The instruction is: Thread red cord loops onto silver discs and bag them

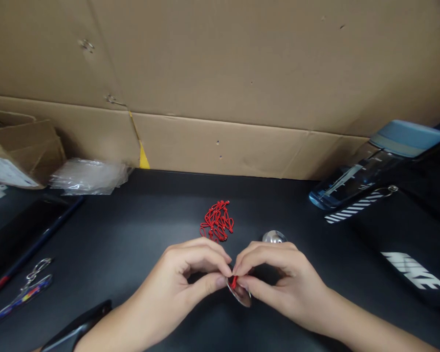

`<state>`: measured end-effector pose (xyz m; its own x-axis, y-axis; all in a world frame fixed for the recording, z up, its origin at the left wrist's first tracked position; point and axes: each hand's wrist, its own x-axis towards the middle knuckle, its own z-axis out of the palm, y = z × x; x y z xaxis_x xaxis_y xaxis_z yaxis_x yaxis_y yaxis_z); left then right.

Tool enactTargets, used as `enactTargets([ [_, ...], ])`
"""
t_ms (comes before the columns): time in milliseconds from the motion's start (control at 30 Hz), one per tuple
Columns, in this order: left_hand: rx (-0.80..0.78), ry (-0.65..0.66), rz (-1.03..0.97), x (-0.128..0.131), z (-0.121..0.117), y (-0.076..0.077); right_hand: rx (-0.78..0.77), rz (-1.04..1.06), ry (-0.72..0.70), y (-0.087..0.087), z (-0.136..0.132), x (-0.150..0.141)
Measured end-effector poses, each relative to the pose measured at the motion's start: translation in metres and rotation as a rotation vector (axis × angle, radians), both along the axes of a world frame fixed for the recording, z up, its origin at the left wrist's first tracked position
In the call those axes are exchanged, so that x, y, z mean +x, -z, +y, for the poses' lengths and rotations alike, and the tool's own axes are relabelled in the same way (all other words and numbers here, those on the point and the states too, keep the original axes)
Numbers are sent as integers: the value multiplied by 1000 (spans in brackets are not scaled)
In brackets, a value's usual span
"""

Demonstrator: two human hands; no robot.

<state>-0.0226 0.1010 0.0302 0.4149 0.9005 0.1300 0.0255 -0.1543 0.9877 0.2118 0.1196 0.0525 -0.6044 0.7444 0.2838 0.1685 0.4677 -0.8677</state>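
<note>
Low over the table, my left hand (194,278) and my right hand (275,274) meet fingertip to fingertip. The left thumb and fingers pinch the edge of a shiny round metal disc (241,295), tilted and partly hidden by my fingers. A short red cord loop (233,282) shows at the disc, held in the right thumb and forefinger; whether it passes through the disc I cannot tell. Just beyond my hands lies a pile of red cord loops (217,221), each knotted. Another silvery round metal piece (275,237) lies behind my right hand, partly covered by it.
Cardboard (220,146) walls off the back. On the left are an open carton (25,151), clear plastic bags (90,176), a dark phone-like device (25,234) and a keychain (22,298). At right stand a tilted water bottle (359,166) and a black NIKE bag (416,271).
</note>
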Motion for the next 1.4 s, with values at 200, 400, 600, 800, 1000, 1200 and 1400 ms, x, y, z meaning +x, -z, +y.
enactTargets([
  [200,-5,9,7,0,2,1,13,-6,19,1,-4,0],
  [400,-16,16,30,1,3,2,-33,-45,-16,0,-5,-2],
  [600,-48,17,1,0,3,4,-30,-18,40,3,-5,-4],
  [800,-67,21,17,1,1,0,-102,-2,-14,-1,-7,-1],
  [1000,-40,11,-50,0,-2,-7,-75,14,-5,-12,-5,1],
  [1200,-2,14,-54,0,-4,-10,-202,-29,-48,-14,-6,4],
  [1400,-195,33,-79,-1,-6,-4,-169,-13,8,-11,-10,3],
])
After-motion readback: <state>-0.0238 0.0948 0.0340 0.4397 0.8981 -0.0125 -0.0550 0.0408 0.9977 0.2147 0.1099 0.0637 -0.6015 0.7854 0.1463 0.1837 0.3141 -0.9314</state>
